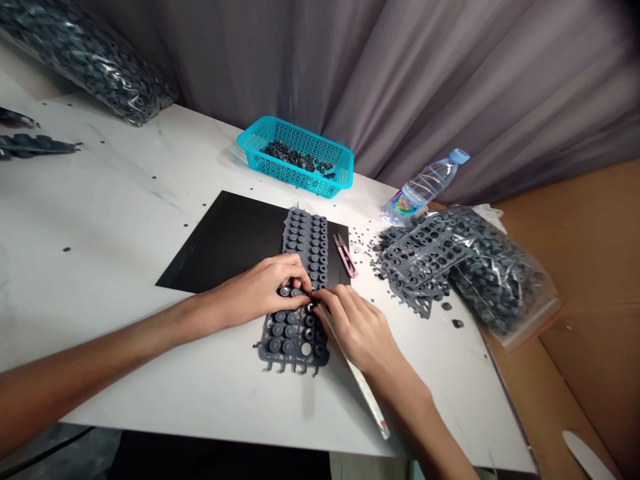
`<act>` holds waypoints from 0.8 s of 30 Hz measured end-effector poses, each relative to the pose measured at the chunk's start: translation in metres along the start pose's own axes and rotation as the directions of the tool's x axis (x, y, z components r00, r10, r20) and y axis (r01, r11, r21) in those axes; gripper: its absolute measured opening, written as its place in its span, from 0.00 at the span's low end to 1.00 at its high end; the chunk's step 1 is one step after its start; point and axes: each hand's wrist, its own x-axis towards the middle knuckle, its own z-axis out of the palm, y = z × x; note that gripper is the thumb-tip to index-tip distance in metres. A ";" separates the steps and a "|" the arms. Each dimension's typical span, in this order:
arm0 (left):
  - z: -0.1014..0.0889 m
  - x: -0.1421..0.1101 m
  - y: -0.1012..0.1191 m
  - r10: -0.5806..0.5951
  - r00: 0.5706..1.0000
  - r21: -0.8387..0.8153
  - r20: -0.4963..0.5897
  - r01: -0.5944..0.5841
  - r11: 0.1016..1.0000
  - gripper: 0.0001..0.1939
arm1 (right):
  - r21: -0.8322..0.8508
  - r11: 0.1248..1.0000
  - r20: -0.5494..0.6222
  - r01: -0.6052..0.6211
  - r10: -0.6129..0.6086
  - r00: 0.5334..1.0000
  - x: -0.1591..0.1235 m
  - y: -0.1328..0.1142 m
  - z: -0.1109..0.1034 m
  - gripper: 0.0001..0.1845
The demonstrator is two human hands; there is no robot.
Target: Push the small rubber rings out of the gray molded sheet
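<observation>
Where your white surface (115, 253) carries a black mat (235, 240), the grey studded sheet (306, 243) lies partly over it and runs on toward the near edge, looking light, rubbery and bendy, so probably best held by its long rims. Your left hand (260, 293) has its grip pinched nearly closed on that sheet's middle, while your right hand (353, 330) is wrapped around a slim white tool (367, 393), whose far tip is hidden between the hands.

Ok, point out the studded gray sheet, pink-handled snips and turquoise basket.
Studded gray sheet (305, 247): head view, on its far half.
Pink-handled snips (353, 271): head view, on the handle.
Turquoise basket (295, 180): head view, on the near perforated wall.
</observation>
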 end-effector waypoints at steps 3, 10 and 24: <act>0.002 0.001 -0.003 -0.009 1.000 -0.009 -0.010 0.009 1.000 0.07 | 0.012 1.000 -0.013 -0.020 0.021 1.000 0.000 0.000 0.003 0.09; 0.006 0.005 -0.005 -0.032 0.999 -0.012 -0.018 0.032 0.999 0.06 | 0.096 0.974 -0.084 -0.204 0.212 0.974 -0.001 -0.009 0.007 0.10; 0.006 0.004 -0.007 -0.011 0.999 -0.057 -0.032 0.009 0.998 0.06 | 0.458 0.875 -0.031 -0.155 0.190 0.981 -0.007 0.015 -0.012 0.06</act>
